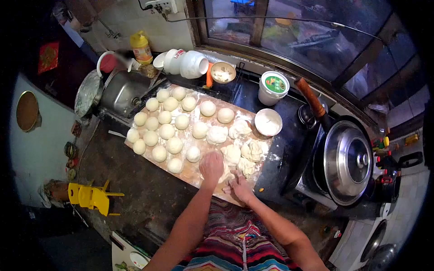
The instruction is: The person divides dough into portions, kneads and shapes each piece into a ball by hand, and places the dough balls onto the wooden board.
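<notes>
My left hand (pixel 211 167) is closed, knuckles up, over the near edge of a floured wooden board (pixel 246 113); whatever lies under its curled fingers is hidden. Close beside it, my right hand (pixel 239 186) rests with fingers apart, the fingertips touching a pale piece of dough (pixel 224 175) between the two hands. Just beyond are several rough, uneven lumps of dough (pixel 232 154). Smooth round dough balls (pixel 170 104) stand in loose rows over the left and middle of the board. On its right end sits a white bowl (pixel 271 134) with white flour in it.
A lidded wok (pixel 346 162) and its wooden handle (pixel 309 97) are at right. Behind the board stand a white tub (pixel 273 88), a tan bowl (pixel 223 72) and white jars (pixel 193 64). A steel sink (pixel 124 92) lies left, with yellow chairs (pixel 92 198) below.
</notes>
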`<state>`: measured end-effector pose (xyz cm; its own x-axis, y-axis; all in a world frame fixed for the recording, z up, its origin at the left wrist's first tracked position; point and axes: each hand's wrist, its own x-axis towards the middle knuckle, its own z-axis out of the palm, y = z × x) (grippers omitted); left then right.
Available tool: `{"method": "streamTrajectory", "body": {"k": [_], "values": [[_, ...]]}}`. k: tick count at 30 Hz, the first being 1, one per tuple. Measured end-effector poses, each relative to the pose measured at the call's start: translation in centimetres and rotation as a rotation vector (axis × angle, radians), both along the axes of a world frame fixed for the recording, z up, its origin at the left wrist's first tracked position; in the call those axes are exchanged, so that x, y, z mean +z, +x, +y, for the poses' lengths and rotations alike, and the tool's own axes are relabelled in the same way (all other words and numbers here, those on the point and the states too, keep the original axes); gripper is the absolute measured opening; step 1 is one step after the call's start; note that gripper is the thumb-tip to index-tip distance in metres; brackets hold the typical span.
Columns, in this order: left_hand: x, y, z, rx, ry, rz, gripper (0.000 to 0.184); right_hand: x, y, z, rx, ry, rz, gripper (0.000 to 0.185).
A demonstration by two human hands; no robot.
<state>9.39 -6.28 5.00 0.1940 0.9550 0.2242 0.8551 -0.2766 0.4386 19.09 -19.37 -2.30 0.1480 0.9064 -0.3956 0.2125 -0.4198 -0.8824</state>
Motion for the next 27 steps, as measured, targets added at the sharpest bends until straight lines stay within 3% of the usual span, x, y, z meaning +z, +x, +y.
{"method": "streamTrajectory", "body": {"k": [2,5,7,8,11,12,15,19,20,23,26,27], "values": [[0.3,0.0,0.9,-0.042,-0.047,-0.024,0.024,-0.2,-0.6,0.7,-0.051,-0.007,0.08,0.046],[-1.8,-0.3,-0.7,-0.163,-0.026,-0.112,0.027,8.3,-1.6,2.5,-0.242,-0.116,0.283,0.045],[0.1,-0.9,-3.4,-0.029,-0.258,-0.459,0.027,9.7,-1.6,1.6,-0.209,-0.112,0.033,0.046],[0.7,-1.0,-4.6,0.042,-0.371,-0.635,0.027,8.4,-1.6,0.2,-0.122,0.292,-0.336,0.047],[-1.7,-1.9,-7.0,0.18,-0.14,-0.331,0.025,9.6,-1.4,-1.3,0.235,0.289,-0.467,0.045],[-3.3,-2.8,-6.3,0.015,-0.134,-0.139,0.02,8.3,-2.0,-1.5,0.158,0.312,-0.484,0.045],[-2.8,-2.3,-1.3,-0.257,0.309,0.04,0.018,7.5,-2.0,-0.4,-0.173,0.115,-0.271,0.044],[-0.9,-1.1,0.8,-0.233,0.117,0.002,0.017,10.8,-2.2,1.3,-0.19,-0.057,-0.115,0.048],[-1.8,-1.3,0.4,-0.259,0.058,0.055,0.015,7.4,-2.6,1.1,-0.216,-0.046,-0.166,0.05],[-2.7,-2.4,-3.1,-0.38,0.076,-0.069,0.016,10.9,-2.8,1.2,-0.303,0.063,-0.063,0.048],[-4.1,-2.4,-7.5,0.255,-0.165,-0.607,0.016,12.8,-1.6,-1.7,0.205,0.209,-0.459,0.045],[-3.8,-2.5,-7.4,0.144,-0.065,-0.435,0.016,11.3,-2.0,-2.4,0.158,0.251,-0.436,0.044]]}}
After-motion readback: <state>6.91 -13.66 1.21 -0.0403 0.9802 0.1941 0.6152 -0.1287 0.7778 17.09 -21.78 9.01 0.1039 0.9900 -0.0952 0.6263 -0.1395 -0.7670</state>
